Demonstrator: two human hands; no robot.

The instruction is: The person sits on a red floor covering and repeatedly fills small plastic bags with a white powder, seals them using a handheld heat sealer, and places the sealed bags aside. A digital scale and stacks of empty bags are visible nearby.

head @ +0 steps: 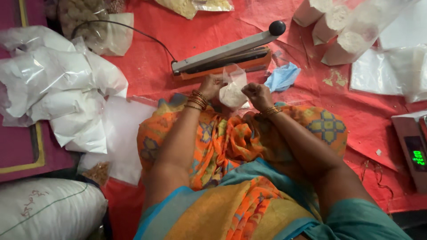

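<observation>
Right now both hands meet on one small clear pouch (232, 91) of pale powder, held just in front of the heat sealer (227, 55), on the person's side of it. The left hand (211, 85) is closed on the pouch's left edge, fingers curled round the plastic; the right hand (257, 94) is closed in a loose fist on its right edge. Both wrists carry gold bangles. The pouch's open top stands up between the hands and reaches toward the sealer's orange base, but it does not lie under the bar.

The sealer's grey arm is lifted, its black knob up at the far right end, so the jaw stands open and nothing is clamped in it. To my eye, the pouch is filled and not yet sealed: closing its mouth is the part left for this one.

Left of the sealer a heap of white powder bags (58, 89) lies piled; I judge these to be done, though whether their tops are sealed cannot be told. Right of the sealer more bags of powder (342, 31) lean together, and flat empty plastic bags (387, 71) lie beyond them. A crumpled blue cloth (282, 76) sits just right of the sealer's base. Further right and nearer the person, a small scale (411, 146) shows a lit green display. Everything rests on a red sheet (151, 66).
</observation>
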